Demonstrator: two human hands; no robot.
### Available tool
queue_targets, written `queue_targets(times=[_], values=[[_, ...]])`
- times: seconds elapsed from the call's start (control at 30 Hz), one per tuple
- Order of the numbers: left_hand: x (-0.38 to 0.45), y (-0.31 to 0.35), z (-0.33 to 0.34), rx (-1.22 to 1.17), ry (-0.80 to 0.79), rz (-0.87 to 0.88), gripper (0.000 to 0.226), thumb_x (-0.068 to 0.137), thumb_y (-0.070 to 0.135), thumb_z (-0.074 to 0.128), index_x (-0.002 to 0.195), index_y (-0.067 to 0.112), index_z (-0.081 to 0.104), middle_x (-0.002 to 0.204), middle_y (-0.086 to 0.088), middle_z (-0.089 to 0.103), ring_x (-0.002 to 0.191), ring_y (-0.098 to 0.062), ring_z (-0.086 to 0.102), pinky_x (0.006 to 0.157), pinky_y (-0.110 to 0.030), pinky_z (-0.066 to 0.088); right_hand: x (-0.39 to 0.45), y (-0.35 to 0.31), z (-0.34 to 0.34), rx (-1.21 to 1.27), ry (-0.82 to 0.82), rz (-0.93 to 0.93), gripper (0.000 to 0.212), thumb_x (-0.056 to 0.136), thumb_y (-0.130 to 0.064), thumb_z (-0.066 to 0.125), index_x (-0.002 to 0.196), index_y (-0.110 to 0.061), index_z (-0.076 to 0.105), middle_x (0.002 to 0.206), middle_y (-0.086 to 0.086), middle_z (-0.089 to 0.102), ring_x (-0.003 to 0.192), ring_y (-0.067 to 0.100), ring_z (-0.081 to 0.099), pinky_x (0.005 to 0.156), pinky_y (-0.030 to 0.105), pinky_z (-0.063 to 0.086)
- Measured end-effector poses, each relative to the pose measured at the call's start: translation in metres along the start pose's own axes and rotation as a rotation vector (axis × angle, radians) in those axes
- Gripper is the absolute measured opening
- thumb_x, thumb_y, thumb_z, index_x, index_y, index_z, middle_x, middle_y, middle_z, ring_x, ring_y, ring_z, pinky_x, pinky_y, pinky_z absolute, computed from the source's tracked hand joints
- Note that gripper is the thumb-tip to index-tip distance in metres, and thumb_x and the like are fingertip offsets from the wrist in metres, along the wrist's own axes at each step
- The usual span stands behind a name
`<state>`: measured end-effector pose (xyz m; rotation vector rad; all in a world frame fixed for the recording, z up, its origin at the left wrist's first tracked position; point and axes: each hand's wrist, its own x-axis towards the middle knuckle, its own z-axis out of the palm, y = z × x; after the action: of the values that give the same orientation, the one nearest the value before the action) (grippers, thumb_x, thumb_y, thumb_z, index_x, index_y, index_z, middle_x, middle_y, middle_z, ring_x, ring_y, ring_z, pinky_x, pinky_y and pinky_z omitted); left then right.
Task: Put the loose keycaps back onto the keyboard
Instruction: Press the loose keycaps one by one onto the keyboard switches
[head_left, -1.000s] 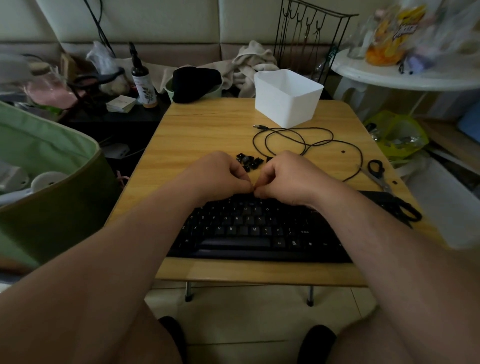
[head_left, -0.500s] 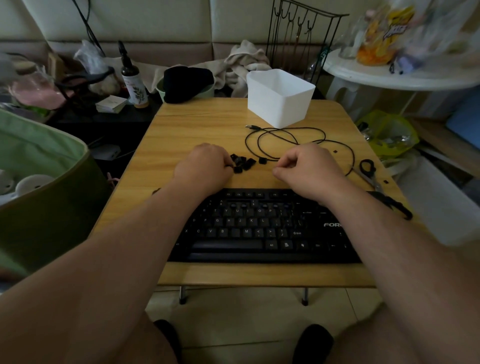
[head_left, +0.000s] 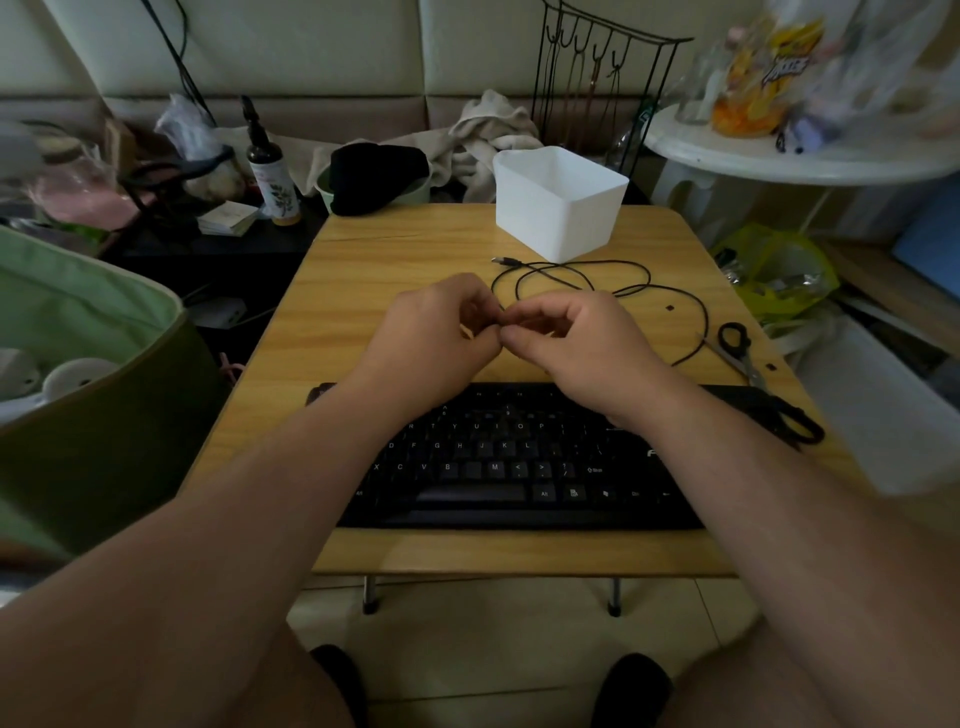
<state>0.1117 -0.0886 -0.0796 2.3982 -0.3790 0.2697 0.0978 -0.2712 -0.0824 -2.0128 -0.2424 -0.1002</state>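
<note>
Two hands meet fingertip to fingertip just beyond the keyboard (head_left: 519, 462).
My left hand (head_left: 436, 332) and right hand (head_left: 576, 343) curl their fingers together above the tabletop (head_left: 374, 270); I cannot tell whether either grip holds a keycap. The loose keycaps lie hidden beneath them.

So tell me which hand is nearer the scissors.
Right. The right hand is curled just behind the keyboard, on the same side as the scissors at the table's right edge. The left hand lies beyond it, farther from them.
</note>
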Motion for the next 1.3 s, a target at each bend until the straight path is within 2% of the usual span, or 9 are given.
queue_targets(times=[0.17,0.37,0.47,0.6,0.67,0.87,1.03,1.17,1.3], values=[[-0.004,0.004,0.0,-0.053,0.053,0.007,0.012,0.086,0.034,0.078,0.093,0.032,0.069,0.083,0.014,0.071,0.073,0.004,0.063,0.063,-0.004,0.044,-0.001,0.001,-0.001,0.08,0.045,0.009,0.011,0.09,-0.022,0.08,0.095,-0.031,0.078,0.087,-0.011,0.077,0.078,0.0,0.067,0.069,0.025,0.051],[-0.006,0.006,0.004,-0.038,0.056,0.007,0.022,0.08,0.039,0.085,0.092,0.03,0.069,0.08,0.012,0.068,0.072,0.0,0.063,0.062,-0.01,0.049,-0.004,-0.002,-0.002,0.083,0.047,0.052,0.009,0.092,-0.017,0.077,0.097,-0.024,0.078,0.08,-0.007,0.077,0.06,0.003,0.064,0.058,0.017,0.051],[-0.007,0.008,0.005,-0.062,0.057,-0.007,0.026,0.076,0.036,0.089,0.091,0.03,0.068,0.078,0.012,0.068,0.073,0.001,0.063,0.064,-0.009,0.049,-0.002,-0.001,-0.001,0.078,0.055,0.057,0.013,0.088,-0.015,0.081,0.096,-0.025,0.078,0.08,-0.005,0.077,0.062,0.004,0.065,0.063,0.022,0.055],[-0.009,0.009,0.005,-0.089,0.042,-0.021,0.026,0.077,0.034,0.09,0.091,0.032,0.068,0.078,0.013,0.069,0.074,0.002,0.065,0.065,-0.008,0.051,0.0,0.003,-0.004,-0.019,0.046,0.014,0.024,0.085,-0.012,0.083,0.1,-0.029,0.079,0.087,-0.011,0.077,0.074,-0.001,0.066,0.076,0.026,0.057],[-0.009,0.01,0.004,-0.116,0.041,-0.027,0.024,0.078,0.031,0.089,0.091,0.031,0.068,0.077,0.014,0.07,0.074,0.004,0.065,0.066,-0.008,0.051,0.0,0.004,-0.005,-0.082,0.048,-0.004,0.025,0.085,-0.013,0.083,0.104,-0.028,0.079,0.09,-0.014,0.076,0.075,-0.003,0.064,0.078,0.024,0.055],[-0.009,0.011,0.003,-0.171,0.014,-0.059,0.024,0.078,0.025,0.089,0.092,0.03,0.069,0.078,0.013,0.072,0.071,0.002,0.067,0.067,-0.01,0.053,-0.002,0.002,-0.007,-0.116,0.064,-0.045,0.022,0.084,-0.012,0.084,0.099,-0.028,0.078,0.079,-0.019,0.07,0.063,-0.011,0.057,0.061,0.005,0.04],[-0.01,0.012,0.003,-0.181,0.0,-0.07,0.024,0.079,0.022,0.088,0.094,0.029,0.071,0.079,0.013,0.073,0.073,0.0,0.067,0.069,-0.012,0.054,-0.001,0.004,-0.007,-0.146,0.07,-0.06,0.022,0.082,-0.015,0.085,0.096,-0.031,0.077,0.086,-0.016,0.073,0.064,-0.007,0.057,0.064,0.011,0.043],[-0.009,0.01,-0.001,-0.277,-0.06,-0.119,0.025,0.084,0.016,0.084,0.101,0.03,0.073,0.085,0.012,0.076,0.074,0.003,0.066,0.073,-0.014,0.054,-0.001,0.005,-0.009,-0.165,0.101,-0.07,0.023,0.082,-0.017,0.085,0.095,-0.033,0.076,0.087,-0.016,0.073,0.064,-0.003,0.057,0.066,0.016,0.046],[-0.009,0.01,-0.019,-0.511,-0.203,-0.218,0.033,0.092,0.001,0.073,0.114,0.025,0.07,0.094,0.007,0.08,0.083,-0.009,0.071,0.074,-0.028,0.055,-0.005,-0.001,-0.01,-0.189,0.12,-0.104,0.024,0.081,-0.019,0.084,0.099,-0.033,0.076,0.084,-0.019,0.073,0.064,-0.001,0.059,0.064,0.011,0.048]])
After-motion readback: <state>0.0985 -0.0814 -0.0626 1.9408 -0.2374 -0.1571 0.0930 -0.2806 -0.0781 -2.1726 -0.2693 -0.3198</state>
